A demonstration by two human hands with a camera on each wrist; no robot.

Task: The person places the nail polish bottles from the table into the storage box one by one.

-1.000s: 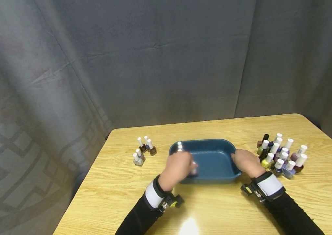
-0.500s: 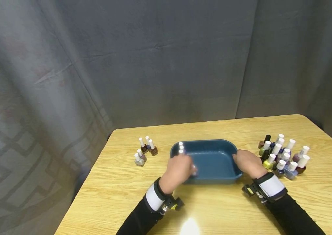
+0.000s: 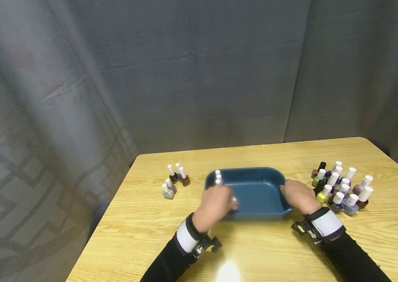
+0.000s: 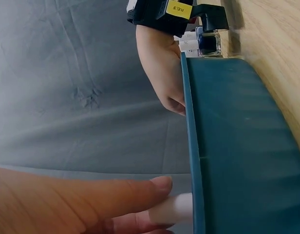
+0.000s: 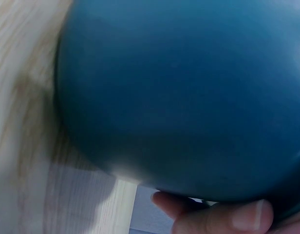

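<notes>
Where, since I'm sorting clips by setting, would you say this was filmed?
Probably a staged recording spot rather than a salon: a grey curtain hangs behind the wood-grain table, wrist-worn cameras are in view, and nail polish bottles are grouped on either side of a blue tray.

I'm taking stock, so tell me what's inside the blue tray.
Inside the blue tray, white-capped bottles show at its left end, one by the left hand. That hand covers part of that end, so their full number can't be told.
</notes>
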